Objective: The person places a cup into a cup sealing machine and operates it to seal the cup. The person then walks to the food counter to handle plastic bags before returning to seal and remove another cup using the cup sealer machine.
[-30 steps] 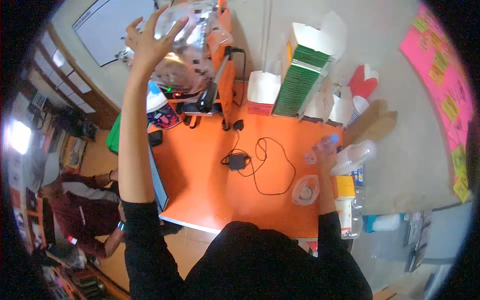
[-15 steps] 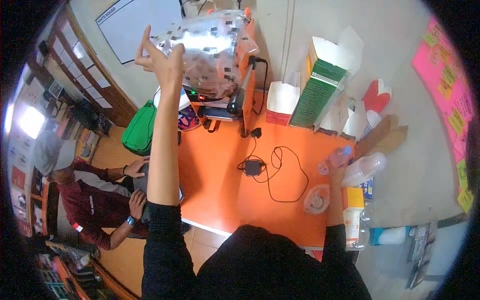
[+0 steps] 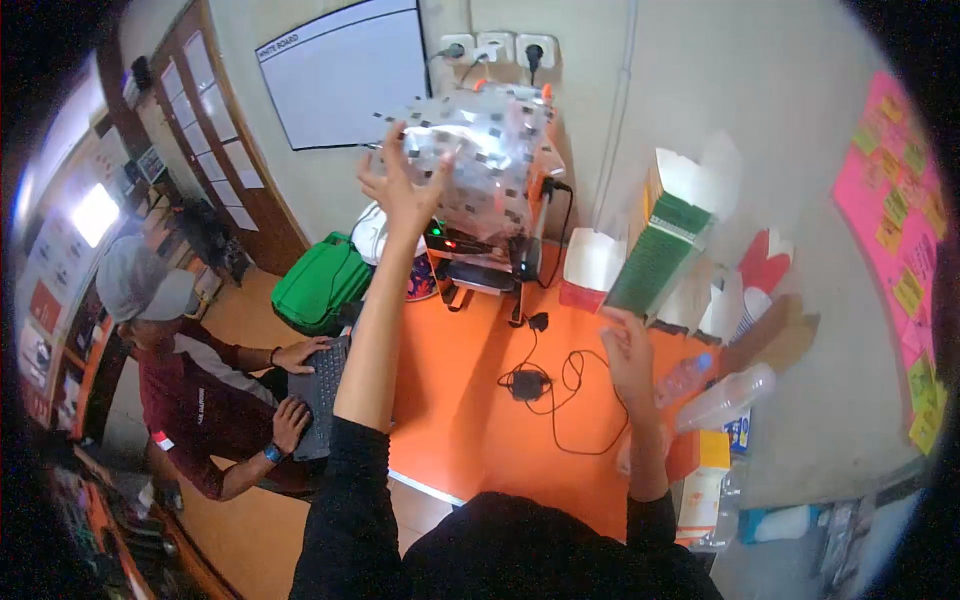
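Note:
My left hand [image 3: 408, 195] is raised with its fingers spread against the left side of a bulky clear plastic wrap with black square marks [image 3: 480, 165]. The wrap sits on top of an orange rack [image 3: 545, 190]. My right hand [image 3: 630, 365] hovers over the table's right side, its fingers slightly bent and apart, with nothing visible in them. Beside it lies a small clear plastic bottle with a blue cap [image 3: 685, 378]. Just above stands a tall stack of green cartons [image 3: 655, 245]. My right forearm partly covers a roundish clear plastic item.
A black power adapter [image 3: 528, 384] with its cable lies on the orange table [image 3: 460, 400]. Stacked clear cups [image 3: 728, 398] and a yellow-white box [image 3: 705, 490] are at right. A green bag [image 3: 320, 285] is at left, near a person [image 3: 200, 380] typing on a laptop [image 3: 325, 395].
My right hand has left the bottle and moved up and left toward the green cartons. My left hand stays at the plastic wrap. The whole view has tilted upward.

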`<state>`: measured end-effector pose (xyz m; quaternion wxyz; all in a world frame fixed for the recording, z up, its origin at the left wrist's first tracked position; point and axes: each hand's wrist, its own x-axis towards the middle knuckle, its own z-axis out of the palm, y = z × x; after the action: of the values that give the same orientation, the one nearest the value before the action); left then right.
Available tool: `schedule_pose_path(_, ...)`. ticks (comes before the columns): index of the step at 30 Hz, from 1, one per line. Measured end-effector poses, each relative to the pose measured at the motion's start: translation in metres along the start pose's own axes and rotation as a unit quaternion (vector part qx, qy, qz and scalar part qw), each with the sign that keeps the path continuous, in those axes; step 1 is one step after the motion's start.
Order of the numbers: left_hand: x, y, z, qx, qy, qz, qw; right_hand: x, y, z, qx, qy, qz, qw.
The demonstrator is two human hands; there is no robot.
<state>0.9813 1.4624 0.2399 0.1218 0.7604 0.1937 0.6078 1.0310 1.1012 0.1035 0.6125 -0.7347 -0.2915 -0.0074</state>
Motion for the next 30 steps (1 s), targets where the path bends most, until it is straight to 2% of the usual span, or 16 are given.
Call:
schedule_pose_path(3,0.0,0.003,0.006,0.017,0.026,0.003,1.0,0.028,-0.046,0.026,0.044,-0.052,-0.047,0.997)
schedule_pose_path(5,0.004,0.019,-0.003,0.075,0.016,0.033,0.997,0.037,-0.09,0.043,-0.045,-0.007,-0.181,0.982)
schedule_pose_path(6,0.006,0.028,-0.008,0.129,-0.004,0.061,0.99,0.042,-0.106,0.05,-0.043,-0.009,-0.189,0.981)
schedule_pose_path(8,0.011,0.036,-0.012,0.116,-0.023,0.084,0.989,0.049,-0.131,0.062,-0.092,0.012,-0.336,0.937)
schedule_pose_path(10,0.017,0.034,-0.01,0.117,-0.114,0.179,0.97,0.057,-0.14,0.075,-0.046,0.008,-0.35,0.936)
schedule_pose_path(11,0.02,0.034,-0.007,0.004,-0.13,0.168,0.977,0.063,-0.136,0.081,-0.044,-0.015,-0.356,0.933)
schedule_pose_path(16,0.021,0.032,0.008,0.07,-0.096,0.173,0.978,0.088,-0.123,0.1,-0.046,-0.045,-0.366,0.928)
schedule_pose_path(18,0.024,0.03,0.011,0.088,-0.1,0.182,0.974,0.096,-0.123,0.105,-0.017,-0.02,-0.434,0.9)
schedule_pose_path(21,0.022,0.031,0.02,-0.003,-0.148,0.062,0.987,0.103,-0.103,0.116,0.015,0.006,-0.457,0.889)
schedule_pose_path(22,0.019,0.031,0.03,-0.014,-0.078,0.081,0.993,0.106,-0.095,0.108,-0.038,-0.044,-0.4,0.915)
schedule_pose_path(23,0.022,0.038,0.026,-0.007,-0.112,0.082,0.99,0.101,-0.104,0.107,-0.036,-0.04,-0.402,0.914)
schedule_pose_path(24,0.025,0.032,0.04,-0.06,-0.088,0.105,0.989,0.107,-0.092,0.113,-0.049,0.019,-0.438,0.897)
schedule_pose_path(25,0.027,0.036,0.037,-0.07,-0.039,0.116,0.99,0.108,-0.079,0.107,-0.029,-0.04,-0.348,0.936)
schedule_pose_path(26,0.029,0.033,0.053,-0.056,-0.049,0.115,0.991,0.119,-0.057,0.12,0.023,0.026,-0.416,0.909)
schedule_pose_path(27,0.029,0.032,0.067,-0.052,-0.064,0.116,0.99,0.117,-0.049,0.109,-0.001,-0.023,-0.34,0.94)
schedule_pose_path(30,0.039,0.041,0.052,-0.08,-0.144,0.083,0.983,0.119,-0.052,0.11,-0.002,-0.03,-0.362,0.932)
